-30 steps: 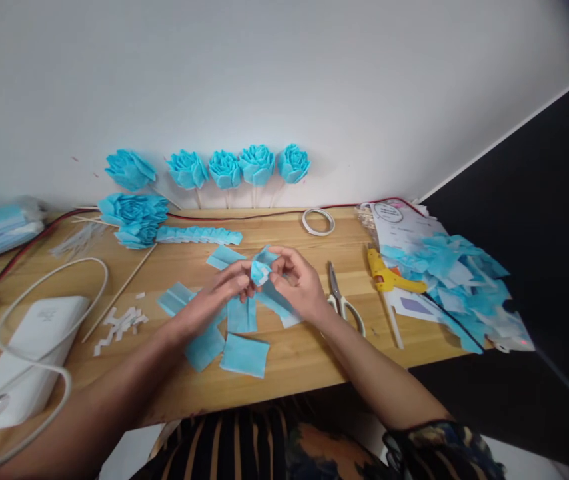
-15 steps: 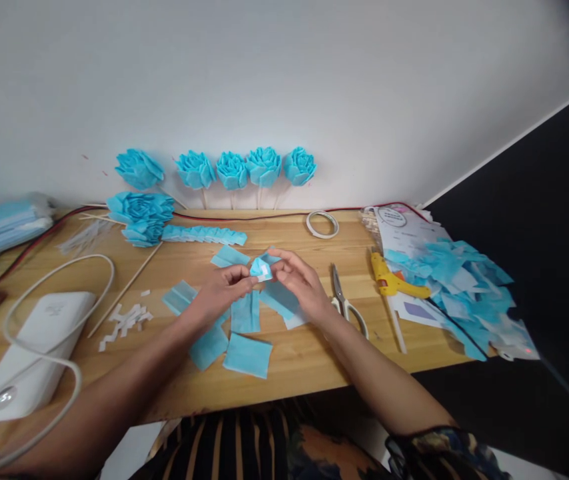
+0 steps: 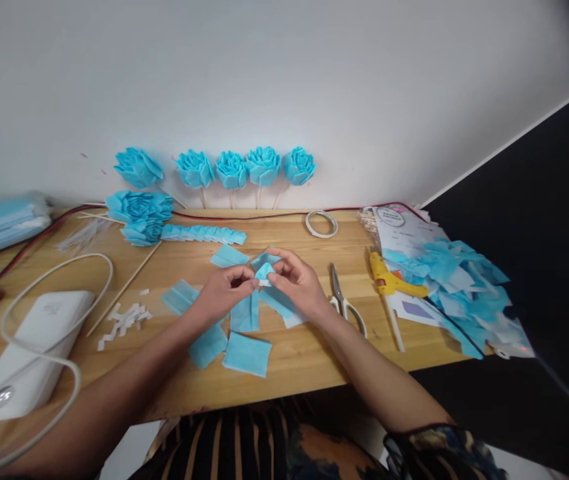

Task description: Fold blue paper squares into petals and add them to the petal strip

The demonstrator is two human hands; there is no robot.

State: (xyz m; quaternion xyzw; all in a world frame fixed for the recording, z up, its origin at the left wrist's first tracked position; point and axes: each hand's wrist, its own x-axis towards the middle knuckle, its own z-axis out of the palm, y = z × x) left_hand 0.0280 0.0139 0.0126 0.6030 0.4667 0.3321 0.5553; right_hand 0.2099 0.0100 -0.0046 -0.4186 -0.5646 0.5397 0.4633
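A small folded blue petal (image 3: pixel 264 272) is pinched between the fingertips of both hands above the middle of the table. My left hand (image 3: pixel 227 288) grips its lower left edge with thumb and forefinger. On the other side, my right hand (image 3: pixel 297 280) pinches its right edge, thumb in front. Flat blue fabric squares (image 3: pixel 247 354) lie scattered under and around the hands. Behind them is a row of folded blue petals (image 3: pixel 204 234). Finished blue flowers on sticks (image 3: pixel 194 170) lean against the wall.
Scissors (image 3: pixel 342 300) and a yellow glue gun (image 3: pixel 394 280) lie to the right, before a heap of blue scraps (image 3: pixel 464 287). A tape roll (image 3: pixel 321 225) lies at the back. White paper bits (image 3: pixel 127 321), a stick (image 3: pixel 124 288) and a white power bank (image 3: pixel 39 353) with its cable are left.
Both hands have turned the petal slightly, and the white patch on its front no longer shows. My right thumb has come down onto its edge.
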